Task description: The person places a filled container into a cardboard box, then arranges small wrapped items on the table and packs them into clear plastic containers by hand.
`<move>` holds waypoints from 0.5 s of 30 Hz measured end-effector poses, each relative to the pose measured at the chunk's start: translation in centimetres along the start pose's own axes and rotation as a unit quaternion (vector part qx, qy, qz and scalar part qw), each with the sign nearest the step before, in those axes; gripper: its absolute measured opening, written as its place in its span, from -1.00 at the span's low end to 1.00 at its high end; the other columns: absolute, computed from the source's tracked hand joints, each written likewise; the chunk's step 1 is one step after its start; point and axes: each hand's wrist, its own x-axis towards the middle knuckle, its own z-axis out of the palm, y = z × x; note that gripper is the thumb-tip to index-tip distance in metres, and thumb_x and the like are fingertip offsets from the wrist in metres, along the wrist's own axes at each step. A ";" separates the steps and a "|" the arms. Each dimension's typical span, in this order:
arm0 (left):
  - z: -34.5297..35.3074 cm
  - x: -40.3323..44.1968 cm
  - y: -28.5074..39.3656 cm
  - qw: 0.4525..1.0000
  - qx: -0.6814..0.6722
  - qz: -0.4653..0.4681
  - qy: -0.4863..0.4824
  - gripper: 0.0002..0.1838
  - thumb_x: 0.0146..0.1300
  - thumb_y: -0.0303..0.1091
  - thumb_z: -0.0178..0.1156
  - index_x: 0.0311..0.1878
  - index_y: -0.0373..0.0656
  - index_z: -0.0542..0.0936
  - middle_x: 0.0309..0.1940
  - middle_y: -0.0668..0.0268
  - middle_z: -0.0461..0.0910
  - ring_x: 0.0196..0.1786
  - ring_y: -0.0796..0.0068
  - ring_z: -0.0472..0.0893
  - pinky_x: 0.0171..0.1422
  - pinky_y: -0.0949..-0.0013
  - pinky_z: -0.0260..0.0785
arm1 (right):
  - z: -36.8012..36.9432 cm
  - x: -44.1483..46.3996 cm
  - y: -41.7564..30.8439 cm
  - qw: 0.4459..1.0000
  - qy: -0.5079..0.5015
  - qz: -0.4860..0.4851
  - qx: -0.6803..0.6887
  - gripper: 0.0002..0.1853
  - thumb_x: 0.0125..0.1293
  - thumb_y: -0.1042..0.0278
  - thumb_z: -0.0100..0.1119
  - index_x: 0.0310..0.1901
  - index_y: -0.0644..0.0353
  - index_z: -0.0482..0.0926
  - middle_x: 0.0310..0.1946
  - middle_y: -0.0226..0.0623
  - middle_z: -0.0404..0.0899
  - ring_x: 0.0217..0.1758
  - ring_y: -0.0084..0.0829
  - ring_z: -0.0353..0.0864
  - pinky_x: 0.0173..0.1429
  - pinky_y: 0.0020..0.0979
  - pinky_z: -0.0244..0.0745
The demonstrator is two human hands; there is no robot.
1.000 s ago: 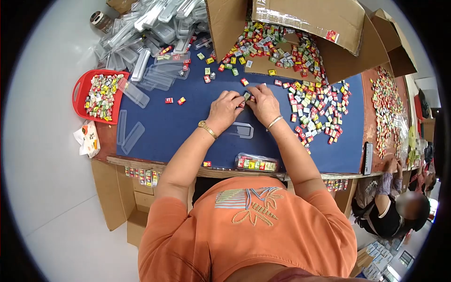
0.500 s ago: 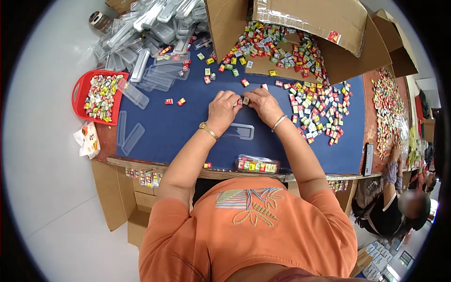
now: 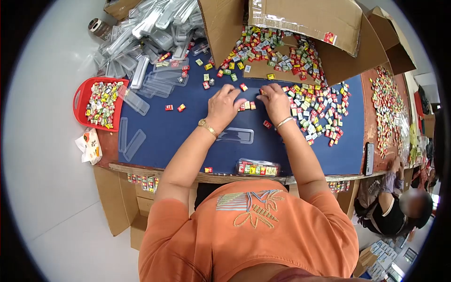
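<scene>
My left hand point(image 3: 222, 107) is over the blue table mat with thumb and fingers apart. Beside its thumb, a short row of small printed boxes point(image 3: 247, 106) lies on the mat, partly hidden by the hand. My right hand point(image 3: 276, 102) is to the right of that row, its fingers pinching a small red box point(image 3: 262, 92). One loose red box point(image 3: 243, 87) lies between the hands, farther off. Nearer my body is a clear plastic tray point(image 3: 239, 136). At the table edge stands a clear case point(image 3: 257, 167) filled with a row of colourful boxes.
Many small boxes point(image 3: 314, 110) are scattered to the right. An open cardboard carton point(image 3: 305, 26) spills more at the back. Clear plastic cases point(image 3: 164, 33) are heaped at the back left, near a red basket point(image 3: 76, 101) of boxes. Another person point(image 3: 390, 211) sits at far right.
My hands have moved apart: the right went rightward to a small red box, the left opened slightly. The row of small boxes between them is now more exposed.
</scene>
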 end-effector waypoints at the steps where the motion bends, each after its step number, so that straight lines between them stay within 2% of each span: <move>1: 0.3 1.3 0.1 1.000 0.010 0.011 0.008 -0.65 0.15 -0.14 0.47 -0.05 -0.09 0.73 -0.06 0.32 0.62 0.02 0.23 0.65 0.06 0.21 0.55 | 0.2 0.4 0.4 1.000 -0.002 0.001 -0.001 -0.74 0.13 0.31 0.45 -0.14 0.15 0.70 -0.20 -0.19 0.63 -0.08 -0.08 0.66 0.03 -0.15 0.60; 3: 1.2 3.8 0.4 0.999 0.030 0.025 0.002 -0.71 0.18 -0.18 0.43 -0.08 -0.10 0.74 -0.06 0.30 0.66 0.02 0.19 0.65 0.13 0.19 0.53 | 0.4 1.3 1.2 0.998 -0.032 -0.022 -0.047 -0.74 0.13 0.36 0.45 -0.13 0.15 0.70 -0.16 -0.18 0.64 -0.08 -0.05 0.66 0.07 -0.15 0.60; 4: 1.8 4.5 -0.2 0.999 0.028 0.025 0.003 -0.71 0.18 -0.18 0.43 -0.08 -0.10 0.74 -0.06 0.30 0.66 0.02 0.19 0.65 0.13 0.19 0.53 | 0.5 1.7 1.6 0.996 -0.076 -0.025 -0.033 -0.74 0.14 0.46 0.43 -0.10 0.20 0.70 -0.13 -0.14 0.64 0.01 -0.06 0.64 0.10 -0.15 0.58; 6: 2.9 4.9 -1.8 0.995 0.064 0.034 -0.066 -0.77 0.20 -0.24 0.40 -0.11 -0.10 0.75 -0.10 0.29 0.67 0.01 0.19 0.65 0.15 0.19 0.52 | -0.2 1.5 1.9 0.993 -0.107 -0.029 -0.036 -0.73 0.13 0.47 0.43 -0.10 0.20 0.70 -0.14 -0.14 0.63 -0.01 -0.05 0.65 0.09 -0.15 0.58; 9: 0.0 2.3 -2.8 0.996 0.018 0.008 -0.086 -0.85 0.16 -0.38 0.39 -0.18 -0.14 0.76 -0.12 0.30 0.67 0.01 0.19 0.62 0.16 0.18 0.50 | -1.2 0.1 1.8 0.988 -0.153 -0.035 0.004 -0.72 0.13 0.48 0.44 -0.09 0.22 0.69 -0.15 -0.14 0.63 -0.05 -0.04 0.67 0.05 -0.16 0.60; 11: -0.5 -0.6 -3.9 0.997 -0.002 0.015 -0.082 -0.79 0.13 -0.39 0.41 -0.13 -0.15 0.74 -0.10 0.28 0.68 0.00 0.16 0.63 0.16 0.17 0.50 | -1.3 -0.9 1.1 0.983 -0.174 -0.041 0.050 -0.70 0.12 0.47 0.47 -0.08 0.26 0.68 -0.16 -0.14 0.62 -0.11 -0.04 0.69 -0.01 -0.16 0.61; 15: -1.6 -3.2 -2.8 0.997 -0.030 0.050 -0.057 -0.70 0.14 -0.36 0.44 -0.04 -0.12 0.71 -0.07 0.29 0.69 0.00 0.19 0.65 0.12 0.18 0.53 | -0.8 -0.9 0.2 0.982 -0.176 -0.019 0.069 -0.68 0.10 0.38 0.49 -0.10 0.20 0.68 -0.14 -0.12 0.62 -0.08 -0.02 0.67 0.01 -0.13 0.62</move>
